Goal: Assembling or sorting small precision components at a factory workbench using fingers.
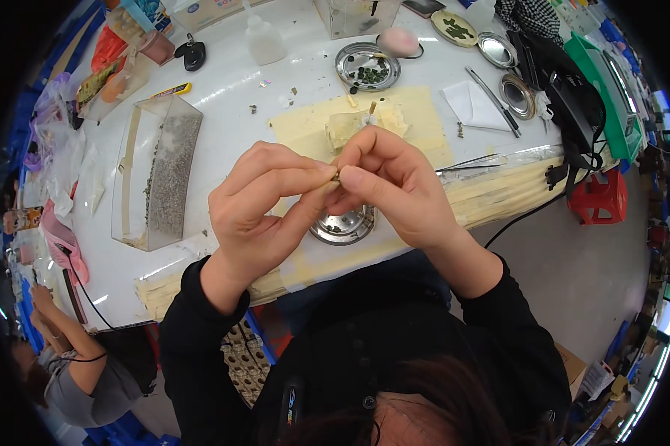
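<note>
My left hand (259, 199) and my right hand (400, 186) meet above the near part of the table, fingertips pinched together. Between them is a tiny dark, yellowish piece (336, 179), mostly covered by the fingers, so its kind is unclear. Under my hands sits a round metal dish (344, 232) with small bits in it, partly hidden. Just beyond my fingers, a wad of cream masking tape (346, 131) lies on a taped patch of the white table, with a small brown-tipped stick (372, 109) standing by it.
A clear box (173, 175) of grey grains stands at left. Beyond are a metal tray (366, 74) of dark green pieces, a white squeeze bottle (264, 41) and a yellow cutter knife (173, 90). Tweezers (472, 163) lie at right, near a red stool (597, 197). Another person (90, 364) sits lower left.
</note>
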Available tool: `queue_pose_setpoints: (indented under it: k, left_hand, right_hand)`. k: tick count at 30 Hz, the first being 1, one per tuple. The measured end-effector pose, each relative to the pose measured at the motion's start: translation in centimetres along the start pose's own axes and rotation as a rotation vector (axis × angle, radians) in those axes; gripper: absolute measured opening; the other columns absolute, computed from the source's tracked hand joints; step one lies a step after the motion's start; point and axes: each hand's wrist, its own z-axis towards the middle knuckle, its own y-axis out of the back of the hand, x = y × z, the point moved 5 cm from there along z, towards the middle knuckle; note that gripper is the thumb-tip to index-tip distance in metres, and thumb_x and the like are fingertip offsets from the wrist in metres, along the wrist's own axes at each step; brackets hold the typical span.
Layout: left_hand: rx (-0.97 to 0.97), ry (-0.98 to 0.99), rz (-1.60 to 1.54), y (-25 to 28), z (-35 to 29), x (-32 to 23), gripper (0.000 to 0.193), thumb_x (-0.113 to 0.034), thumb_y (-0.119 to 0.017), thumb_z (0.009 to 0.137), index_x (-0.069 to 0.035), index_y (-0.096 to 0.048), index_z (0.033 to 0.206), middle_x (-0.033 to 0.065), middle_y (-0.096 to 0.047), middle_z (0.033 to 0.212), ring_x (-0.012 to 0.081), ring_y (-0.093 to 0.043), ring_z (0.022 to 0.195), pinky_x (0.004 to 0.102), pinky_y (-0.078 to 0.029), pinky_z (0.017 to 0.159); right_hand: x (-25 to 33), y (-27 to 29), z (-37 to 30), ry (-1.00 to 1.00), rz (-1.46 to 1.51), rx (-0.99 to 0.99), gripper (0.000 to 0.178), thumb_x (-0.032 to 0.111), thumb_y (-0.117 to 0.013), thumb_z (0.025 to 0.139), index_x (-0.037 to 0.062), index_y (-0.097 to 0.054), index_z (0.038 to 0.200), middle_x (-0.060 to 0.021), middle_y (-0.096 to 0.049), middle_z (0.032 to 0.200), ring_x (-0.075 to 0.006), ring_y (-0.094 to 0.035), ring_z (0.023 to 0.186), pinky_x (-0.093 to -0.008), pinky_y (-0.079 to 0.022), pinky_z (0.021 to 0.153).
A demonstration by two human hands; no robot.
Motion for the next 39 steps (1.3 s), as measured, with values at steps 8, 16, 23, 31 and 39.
queue_pose_setpoints:
  k: [8,16,23,31,39]
  left_hand:
    - [0.014,0.061,-0.040,0.0,-0.5,0.6,0.017,0.006,-0.075,0.073,0.001,-0.070,0.089,0.0102,-0.068,0.084,0.0190,-0.063,0.074,0.0275,-0.048,0.065]
    - [-0.019,0.039,0.044,-0.1,-0.4,0.4,0.020,0.004,-0.079,0.070,0.000,-0.070,0.088,0.0094,-0.069,0.082,0.0193,-0.064,0.072,0.0275,-0.049,0.063]
    - [0.041,0.088,0.034,-0.2,-0.7,0.5,0.015,0.009,-0.073,0.076,0.004,-0.068,0.089,0.0127,-0.068,0.089,0.0203,-0.062,0.079,0.0282,-0.049,0.070]
    - [0.033,0.093,0.025,-0.2,-0.7,0.5,0.015,0.009,-0.073,0.076,0.004,-0.068,0.089,0.0129,-0.068,0.088,0.0204,-0.063,0.079,0.0282,-0.049,0.070]
    - [-0.020,0.033,0.064,-0.2,-0.4,0.3,0.018,0.004,-0.078,0.071,0.000,-0.070,0.088,0.0088,-0.069,0.082,0.0185,-0.064,0.071,0.0271,-0.048,0.062]
  right_hand:
    - [-0.2,0.1,-0.1,-0.065,0.090,-0.041,0.014,0.014,-0.056,0.098,0.0009,-0.056,0.103,-0.0085,-0.068,0.092,-0.0135,-0.068,0.083,-0.0259,-0.058,0.074]
    - [6.5,1.6,-0.8,0.766,-1.316,-0.383,0.012,0.005,-0.065,0.089,-0.0001,-0.067,0.099,-0.0059,-0.062,0.084,-0.0121,-0.059,0.071,-0.0236,-0.047,0.064]
    - [5.9,2.1,1.4,0.707,-1.547,-0.338,0.012,0.010,-0.072,0.080,0.0082,-0.069,0.091,-0.0052,-0.061,0.085,-0.0249,-0.055,0.083,-0.0359,-0.047,0.072]
    - [6.1,1.9,1.0,0.700,-1.516,-0.345,0.012,0.007,-0.073,0.078,0.0029,-0.066,0.088,-0.0069,-0.064,0.085,-0.0255,-0.058,0.082,-0.0343,-0.046,0.071]
    - [5.9,2.6,0.5,0.698,-1.502,-0.362,0.011,0.009,-0.075,0.077,0.0052,-0.067,0.083,-0.0049,-0.063,0.082,-0.0240,-0.057,0.078,-0.0332,-0.046,0.069]
